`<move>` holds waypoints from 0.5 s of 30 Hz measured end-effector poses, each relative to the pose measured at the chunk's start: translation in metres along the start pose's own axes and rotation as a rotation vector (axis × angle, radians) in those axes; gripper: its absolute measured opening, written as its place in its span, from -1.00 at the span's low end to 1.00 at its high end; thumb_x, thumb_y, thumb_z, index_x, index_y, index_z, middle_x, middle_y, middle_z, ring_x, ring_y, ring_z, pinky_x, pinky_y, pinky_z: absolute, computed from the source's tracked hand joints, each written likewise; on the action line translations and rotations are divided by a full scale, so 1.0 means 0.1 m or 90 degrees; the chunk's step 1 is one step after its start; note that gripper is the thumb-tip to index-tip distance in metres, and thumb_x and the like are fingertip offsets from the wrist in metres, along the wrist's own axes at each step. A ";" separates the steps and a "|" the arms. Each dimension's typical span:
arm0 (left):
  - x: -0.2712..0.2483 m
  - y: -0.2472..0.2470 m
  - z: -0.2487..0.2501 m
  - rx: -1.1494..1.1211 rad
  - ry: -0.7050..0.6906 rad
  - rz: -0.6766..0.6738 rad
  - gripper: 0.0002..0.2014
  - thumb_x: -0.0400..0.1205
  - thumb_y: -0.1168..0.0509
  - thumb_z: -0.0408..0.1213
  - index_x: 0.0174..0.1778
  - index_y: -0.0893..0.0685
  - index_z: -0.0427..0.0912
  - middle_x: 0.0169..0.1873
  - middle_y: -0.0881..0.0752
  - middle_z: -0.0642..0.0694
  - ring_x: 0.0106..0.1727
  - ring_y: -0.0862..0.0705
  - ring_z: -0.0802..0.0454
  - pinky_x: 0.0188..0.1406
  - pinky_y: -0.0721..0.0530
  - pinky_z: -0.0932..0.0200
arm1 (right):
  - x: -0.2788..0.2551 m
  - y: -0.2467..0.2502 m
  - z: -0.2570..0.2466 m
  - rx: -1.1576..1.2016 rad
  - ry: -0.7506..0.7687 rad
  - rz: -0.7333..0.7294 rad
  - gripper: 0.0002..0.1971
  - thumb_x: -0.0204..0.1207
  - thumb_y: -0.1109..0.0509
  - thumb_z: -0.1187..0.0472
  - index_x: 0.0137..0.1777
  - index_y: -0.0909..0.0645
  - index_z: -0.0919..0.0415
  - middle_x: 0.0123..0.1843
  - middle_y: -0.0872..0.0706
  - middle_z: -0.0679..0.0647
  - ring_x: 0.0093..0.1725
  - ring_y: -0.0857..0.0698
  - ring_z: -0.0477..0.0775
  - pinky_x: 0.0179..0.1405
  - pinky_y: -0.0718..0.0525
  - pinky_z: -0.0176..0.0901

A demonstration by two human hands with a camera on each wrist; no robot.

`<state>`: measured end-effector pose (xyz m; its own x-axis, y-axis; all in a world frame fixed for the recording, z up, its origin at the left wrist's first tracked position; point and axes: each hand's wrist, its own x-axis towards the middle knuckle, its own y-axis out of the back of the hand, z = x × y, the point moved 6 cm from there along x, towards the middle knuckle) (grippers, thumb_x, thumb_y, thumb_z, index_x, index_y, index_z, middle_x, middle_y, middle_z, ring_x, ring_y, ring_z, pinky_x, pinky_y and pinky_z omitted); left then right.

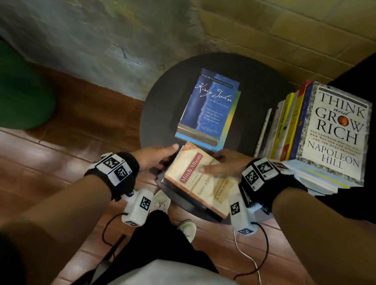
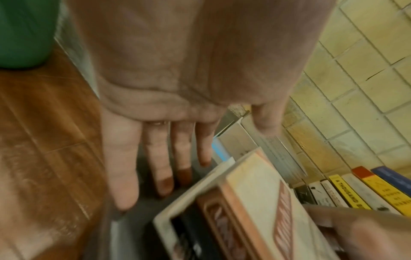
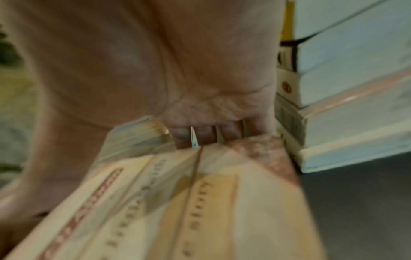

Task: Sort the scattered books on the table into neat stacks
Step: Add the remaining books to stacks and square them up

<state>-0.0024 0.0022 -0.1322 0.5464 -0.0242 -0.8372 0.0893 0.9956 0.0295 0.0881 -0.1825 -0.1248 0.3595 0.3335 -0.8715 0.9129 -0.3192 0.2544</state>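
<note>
A cream Mitch Albom book (image 1: 201,181) lies at the near edge of the round dark table (image 1: 160,107), on top of a dark book (image 1: 169,185). My right hand (image 1: 212,163) grips the cream book (image 3: 200,202) at its far end, thumb on the cover and fingers (image 3: 206,134) over the edge. My left hand (image 1: 167,156) sits just left of the book (image 2: 255,202). Its fingers (image 2: 160,167) are straight, point down at the table and hold nothing. A blue King John book (image 1: 209,105) tops a small stack at the table's middle.
A tall stack topped by Think and Grow Rich (image 1: 336,130) stands on the right, its coloured spines (image 2: 367,190) facing the table. A green beanbag (image 1: 9,91) sits on the wooden floor at left. A tiled wall is behind. Cables hang from both wrists.
</note>
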 end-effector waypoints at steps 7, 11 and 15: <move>0.03 -0.17 -0.48 0.059 -0.108 -0.041 -0.23 0.22 -0.65 -0.02 0.36 -0.60 -0.09 0.22 -0.76 -0.08 0.29 -0.71 -0.02 0.35 -0.64 -0.17 | -0.14 0.03 -0.02 -0.208 0.087 0.112 -0.52 0.39 -0.57 -0.05 0.23 -0.68 0.20 0.18 -0.77 0.14 0.19 -0.73 0.13 0.15 -0.64 -0.12; -0.04 -0.17 -0.58 -0.024 -0.110 0.082 -0.48 0.43 -0.56 -0.27 0.31 -0.64 -0.27 0.14 -0.76 -0.24 0.20 -0.73 -0.20 0.31 -0.65 -0.21 | -0.20 0.10 0.04 -0.162 0.117 0.174 -0.56 0.43 -0.55 0.01 0.20 -0.64 0.25 0.09 -0.74 0.09 0.13 -0.70 0.10 0.01 -0.55 -0.19; -0.15 -0.20 -0.62 -0.072 -0.087 0.142 -0.75 0.53 -0.47 -0.42 0.11 -0.66 -0.32 -0.02 -0.76 -0.26 0.13 -0.74 -0.24 0.33 -0.63 -0.14 | -0.26 0.09 0.12 -0.103 0.135 0.187 -0.54 0.44 -0.55 0.05 0.28 -0.57 0.21 0.18 -0.73 0.11 0.15 -0.69 0.10 0.10 -0.58 -0.13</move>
<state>-0.0638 -0.0122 -0.1542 0.6497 0.1926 -0.7354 -0.1352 0.9812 0.1375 0.0849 -0.2041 -0.1050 0.6260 0.4296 -0.6508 0.7782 -0.2903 0.5569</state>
